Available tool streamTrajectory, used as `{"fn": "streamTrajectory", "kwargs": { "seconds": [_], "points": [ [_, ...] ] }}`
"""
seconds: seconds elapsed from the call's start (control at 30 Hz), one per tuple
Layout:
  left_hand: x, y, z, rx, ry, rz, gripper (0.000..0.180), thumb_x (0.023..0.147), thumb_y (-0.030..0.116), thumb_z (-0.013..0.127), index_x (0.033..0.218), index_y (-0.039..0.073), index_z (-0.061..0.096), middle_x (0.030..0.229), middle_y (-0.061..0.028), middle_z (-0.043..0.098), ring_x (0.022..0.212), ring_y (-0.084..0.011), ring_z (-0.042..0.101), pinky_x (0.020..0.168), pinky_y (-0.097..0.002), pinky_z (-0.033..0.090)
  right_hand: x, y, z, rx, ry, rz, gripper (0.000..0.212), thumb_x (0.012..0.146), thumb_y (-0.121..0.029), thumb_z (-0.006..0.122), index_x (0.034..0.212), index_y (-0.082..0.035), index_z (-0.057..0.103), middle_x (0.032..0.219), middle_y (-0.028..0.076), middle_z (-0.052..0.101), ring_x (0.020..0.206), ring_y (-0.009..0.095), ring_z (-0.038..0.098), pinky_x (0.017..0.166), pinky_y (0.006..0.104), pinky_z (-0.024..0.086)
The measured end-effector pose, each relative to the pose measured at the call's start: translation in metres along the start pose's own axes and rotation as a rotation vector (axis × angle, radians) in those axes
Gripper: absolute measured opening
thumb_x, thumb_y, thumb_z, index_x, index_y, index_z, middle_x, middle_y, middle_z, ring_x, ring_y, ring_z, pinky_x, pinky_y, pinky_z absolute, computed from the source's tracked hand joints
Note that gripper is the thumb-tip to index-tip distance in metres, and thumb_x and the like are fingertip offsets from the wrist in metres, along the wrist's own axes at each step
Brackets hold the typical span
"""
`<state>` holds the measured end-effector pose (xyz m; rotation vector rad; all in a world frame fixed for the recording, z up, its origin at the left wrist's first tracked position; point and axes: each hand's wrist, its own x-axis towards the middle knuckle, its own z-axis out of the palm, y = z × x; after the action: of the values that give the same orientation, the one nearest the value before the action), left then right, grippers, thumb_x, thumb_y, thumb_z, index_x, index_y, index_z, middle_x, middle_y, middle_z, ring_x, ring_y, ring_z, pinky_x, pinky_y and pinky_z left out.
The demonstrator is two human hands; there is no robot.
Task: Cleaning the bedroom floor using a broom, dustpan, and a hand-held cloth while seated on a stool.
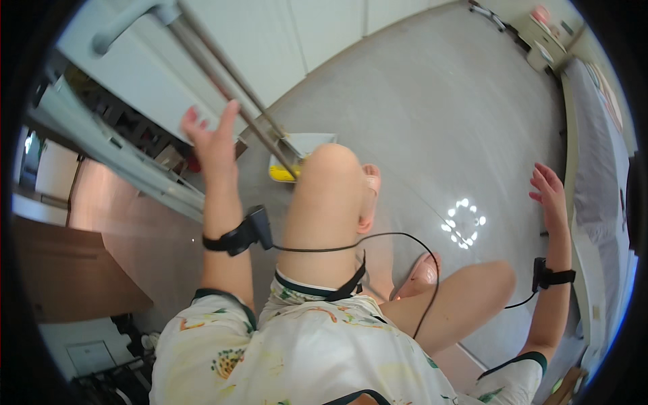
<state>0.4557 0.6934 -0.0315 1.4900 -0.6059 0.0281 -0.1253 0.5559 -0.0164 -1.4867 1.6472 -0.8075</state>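
Note:
My left hand (214,150) is raised at the left, thumb and fingers apart, holding nothing. Just beside its thumb run two long, slanting metal poles (258,129); whether the thumb touches them I cannot tell. A curved grey handle (128,28) tops the poles at the upper left. Their lower ends meet a white and yellow dustpan (317,142) on the floor, partly hidden behind my knee. Out at the far right is my right hand (550,192), empty, its fingers loosely bent beside the bed (597,155). Each wrist wears a black strap with a small box.
White cabinet doors (327,37) line the far side. A framed doorway (121,145) stands at the left, with a brown panel (74,270) below it. A black cable (405,235) loops over my legs. Pink sandals (422,273) are on my feet. A small drawer unit (540,40) stands far right.

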Motion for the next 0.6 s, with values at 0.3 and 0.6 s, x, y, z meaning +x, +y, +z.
{"fn": "streamTrajectory", "kwargs": {
  "seconds": [0.3,0.6],
  "points": [
    [-0.003,0.015,0.045,-0.199,-0.255,-0.05,0.026,0.091,0.027,0.065,0.077,0.006,0.057,0.062,0.0049,0.046,0.058,-0.0067,0.046,0.056,-0.0231,0.039,-0.008,-0.206,0.244,-0.038,-0.499,-0.678,0.074,0.079,-0.025,0.075,0.141,-0.008,0.039,0.134,0.021,0.048,0.099,0.022,0.063,0.077,0.0335,0.054],
    [-0.021,0.014,0.044,-0.376,-0.281,0.044,0.036,0.09,0.016,0.059,0.058,0.006,0.045,0.055,0.005,0.043,0.052,-0.0043,0.036,0.047,-0.0257,0.03,-0.013,-0.271,0.402,0.247,-0.708,-0.726,0.037,0.078,-0.037,0.071,0.097,-0.005,0.068,0.086,0.009,0.068,0.079,0.019,0.06,0.071,0.0335,0.049]
  ]
}}
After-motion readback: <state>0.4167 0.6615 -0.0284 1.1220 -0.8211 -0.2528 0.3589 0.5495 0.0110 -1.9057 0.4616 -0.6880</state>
